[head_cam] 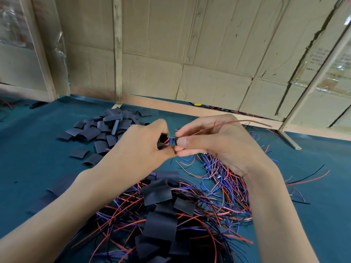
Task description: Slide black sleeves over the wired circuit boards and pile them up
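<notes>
Your two hands meet above the middle of the green table [28, 149], knuckles almost touching. Your left hand [144, 143] curls round a black sleeve [163, 139], only a dark sliver of which shows between thumb and fingers. Your right hand [212, 141] pinches a small green circuit board [171, 137] between thumb and forefinger, the thumb lying flat along its near edge, and the board's end sits right at the sleeve's mouth. A thin reddish wire [237, 122] runs from the board back over your right hand and out to the right. Both forearms reach in from the bottom corners, wrists raised off the cloth.

Directly below your hands lies a pile of sleeved boards [161, 209] on a tangle of red, blue and black leads. Unsleeved wired boards [224, 173] spread under your right wrist. A heap of loose sleeves [102, 130] lies past your left hand, towards the cardboard wall [209, 54].
</notes>
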